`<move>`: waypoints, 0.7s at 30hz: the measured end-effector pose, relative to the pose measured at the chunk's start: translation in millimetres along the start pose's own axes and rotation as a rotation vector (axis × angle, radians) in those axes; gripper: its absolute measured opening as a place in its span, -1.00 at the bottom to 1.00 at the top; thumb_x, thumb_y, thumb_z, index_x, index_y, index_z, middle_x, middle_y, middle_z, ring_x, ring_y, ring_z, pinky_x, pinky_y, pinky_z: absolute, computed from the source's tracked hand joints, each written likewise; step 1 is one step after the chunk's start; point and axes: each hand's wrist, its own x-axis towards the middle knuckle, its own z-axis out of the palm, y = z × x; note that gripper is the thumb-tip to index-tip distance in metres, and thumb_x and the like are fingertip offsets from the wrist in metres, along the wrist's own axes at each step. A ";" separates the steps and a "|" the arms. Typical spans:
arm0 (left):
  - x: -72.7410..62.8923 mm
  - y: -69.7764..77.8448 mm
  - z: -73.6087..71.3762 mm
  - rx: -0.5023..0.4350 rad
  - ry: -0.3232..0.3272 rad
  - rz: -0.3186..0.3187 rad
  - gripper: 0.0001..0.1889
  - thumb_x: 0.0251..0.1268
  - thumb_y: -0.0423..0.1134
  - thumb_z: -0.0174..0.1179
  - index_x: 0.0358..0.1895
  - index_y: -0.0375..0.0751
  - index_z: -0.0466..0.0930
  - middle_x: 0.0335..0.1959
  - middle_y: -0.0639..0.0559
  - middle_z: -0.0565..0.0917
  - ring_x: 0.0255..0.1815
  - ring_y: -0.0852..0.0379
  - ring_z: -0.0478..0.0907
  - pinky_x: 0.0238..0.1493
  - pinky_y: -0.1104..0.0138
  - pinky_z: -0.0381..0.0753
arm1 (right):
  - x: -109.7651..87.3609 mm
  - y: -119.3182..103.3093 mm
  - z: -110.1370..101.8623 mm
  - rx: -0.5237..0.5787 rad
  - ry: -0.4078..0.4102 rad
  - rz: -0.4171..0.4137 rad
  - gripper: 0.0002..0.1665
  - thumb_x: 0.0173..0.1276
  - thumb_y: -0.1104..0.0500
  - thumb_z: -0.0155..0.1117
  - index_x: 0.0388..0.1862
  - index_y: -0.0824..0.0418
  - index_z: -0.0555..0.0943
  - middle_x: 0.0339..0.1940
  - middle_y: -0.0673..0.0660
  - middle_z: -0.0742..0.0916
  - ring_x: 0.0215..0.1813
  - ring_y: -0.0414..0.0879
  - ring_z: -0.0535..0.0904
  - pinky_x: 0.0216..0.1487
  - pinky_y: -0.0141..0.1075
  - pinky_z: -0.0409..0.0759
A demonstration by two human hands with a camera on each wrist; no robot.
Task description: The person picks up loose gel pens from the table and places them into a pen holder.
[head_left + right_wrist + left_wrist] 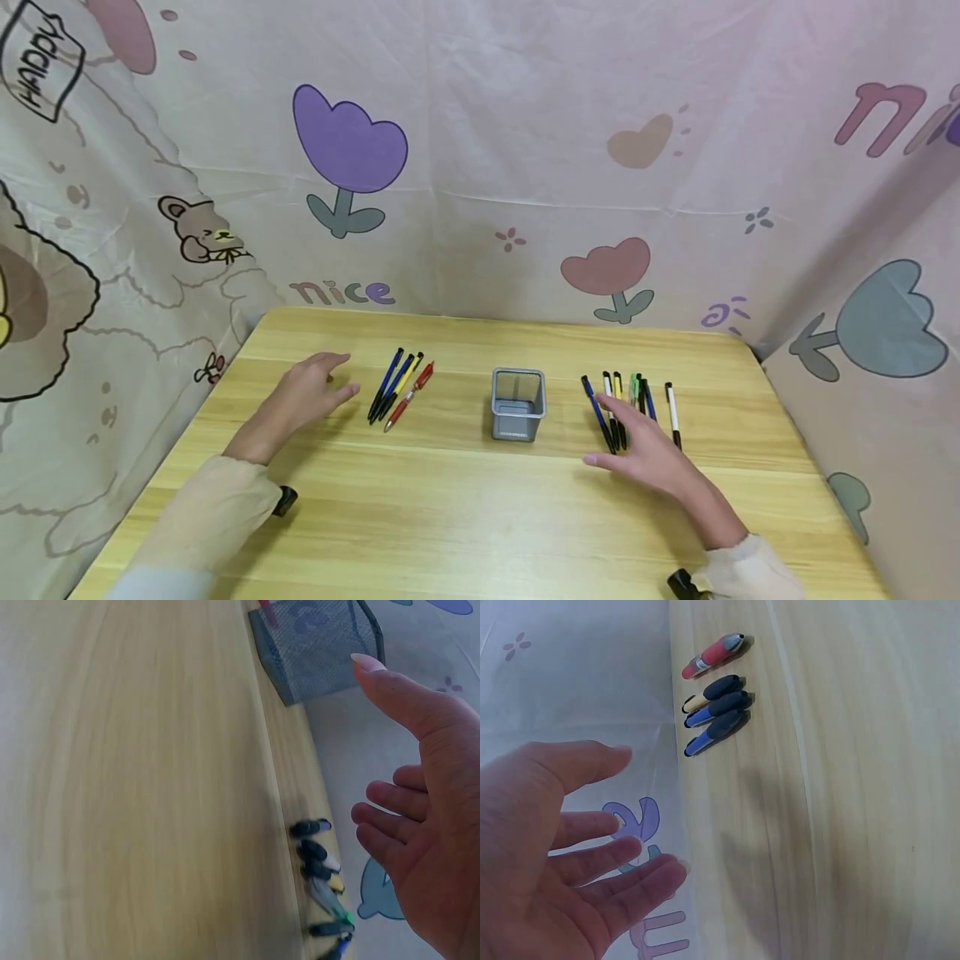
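Note:
My left hand (306, 393) hovers over the table's left side with fingers extended and thumb apart, holding nothing. Just to its right lie two blue pens (386, 383), a yellow pen (402, 386) and a red pen (410, 395), side by side. My right hand (647, 446) reaches over the right side, fingers loosely spread, nothing in its grasp. Beneath and beyond it lie several pens, among them a blue pen (597, 412), a yellow pen (618, 392), a green pen (634, 390) and a white pen (672, 412). Between both groups stands a grey mesh pen holder (517, 406).
The wooden table (480, 517) ends at the back against a printed curtain (480, 167) with flowers and lettering, which also hangs along both sides. Dark wrist cameras sit at both cuffs, the left wrist camera (285, 501) and the right wrist camera (684, 584).

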 end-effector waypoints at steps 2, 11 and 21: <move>1.6 -0.8 1.5 -0.024 -0.008 -0.009 -0.33 0.40 -0.06 0.30 0.42 -0.44 0.43 0.38 -0.47 0.50 0.09 -0.31 0.69 0.17 -0.17 0.66 | 3.5 -3.1 2.6 0.021 -0.002 -0.011 0.23 0.16 -0.32 0.55 0.64 0.18 0.23 0.59 0.28 0.45 0.54 0.36 0.38 0.44 0.38 0.39; 14.5 0.1 9.0 -0.059 -0.054 -0.017 -0.42 0.38 -0.16 0.31 0.34 -0.47 0.51 0.20 -0.44 0.66 -0.09 -0.16 0.77 -0.08 0.02 0.77 | 21.8 -13.8 15.9 0.138 -0.019 -0.040 0.22 0.15 -0.11 0.64 0.64 0.26 0.22 0.53 0.26 0.52 0.48 0.28 0.50 0.45 0.18 0.48; 28.0 10.7 13.7 -0.073 -0.075 -0.019 -0.49 0.43 -0.18 0.26 0.29 -0.47 0.55 0.15 -0.40 0.71 0.11 -0.32 0.70 0.16 -0.12 0.68 | 42.4 -22.3 25.6 0.325 -0.038 -0.032 0.21 0.08 0.04 0.69 0.60 0.33 0.24 0.52 0.30 0.52 0.53 0.25 0.45 0.53 0.04 0.41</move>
